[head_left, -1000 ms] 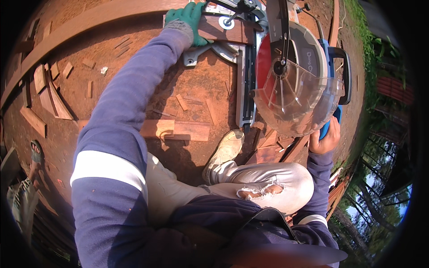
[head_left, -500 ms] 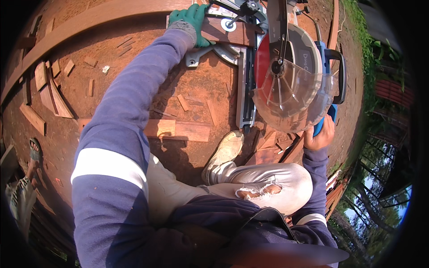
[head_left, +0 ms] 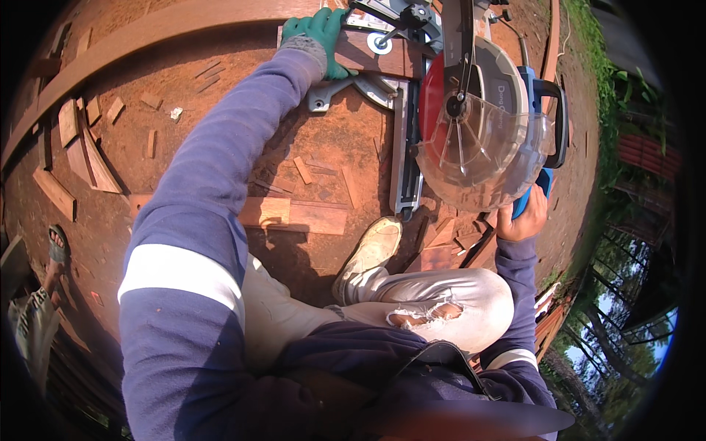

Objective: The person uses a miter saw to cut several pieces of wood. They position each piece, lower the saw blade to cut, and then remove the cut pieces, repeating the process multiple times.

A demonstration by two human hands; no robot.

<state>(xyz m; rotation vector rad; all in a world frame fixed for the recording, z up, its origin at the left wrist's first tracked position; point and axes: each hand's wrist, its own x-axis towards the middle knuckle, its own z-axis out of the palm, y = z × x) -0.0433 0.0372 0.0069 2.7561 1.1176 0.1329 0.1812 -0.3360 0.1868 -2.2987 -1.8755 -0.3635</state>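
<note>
My left hand (head_left: 315, 42), in a green glove, grips a dark reddish wooden board (head_left: 390, 56), fingers over its top and thumb along the near edge. The board lies across the bed of a mitre saw (head_left: 507, 95), beneath a clamp (head_left: 379, 43) with a round pressing pad. My bare right hand (head_left: 523, 214) is wrapped round the saw's blue handle (head_left: 531, 197), partly hidden behind it. Between the hands sits the saw head with its clear blade guard (head_left: 478, 165). Whether the blade touches the wood is hidden.
A long plank (head_left: 147, 45) runs along the far left. Wood offcuts (head_left: 92, 158) lie scattered on the reddish ground, with more scraps (head_left: 445, 234) beside my shoe (head_left: 375, 246). Another person's foot (head_left: 57, 246) shows at the left edge. A black loop handle (head_left: 557, 121) juts from the saw.
My right hand and the saw's handle have shifted slightly away from me, with the clear guard. My left hand still holds the board in nearly the same place.
</note>
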